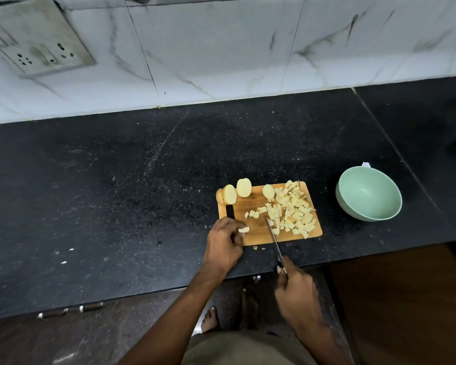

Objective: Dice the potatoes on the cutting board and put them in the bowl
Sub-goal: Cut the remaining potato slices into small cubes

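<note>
We're looking down on a black speckled desk (116,193) against a white marble-tiled wall (221,48), with a socket plate (37,38) in the upper left of the frame. Right of centre sits the wooden cutting board (256,234), and to its right, well apart from it, the pale green bowl (369,193).

From the head view, we judge the job roughly halfway through the cutting. A good heap of diced potato (292,212) covers the right half of the board, and a few loose cubes lie in the middle. Three potato halves (244,187) line the board's top edge, cut faces up, not yet diced. One or two stray bits (255,248) have landed on the desk just below the board.

The bowl shows nothing inside, so none of the dice have gone across yet: the halves to cut and the whole transfer are left.

The left hand (223,246) rests at the board's lower left corner, its fingers (238,234) curled and pinching a small potato piece (244,229). The right hand (296,291), bottom centre, has its fingers wrapped round the handle of the knife (274,238), whose blade reaches up over the board with its tip at the near edge of the heap.
</note>
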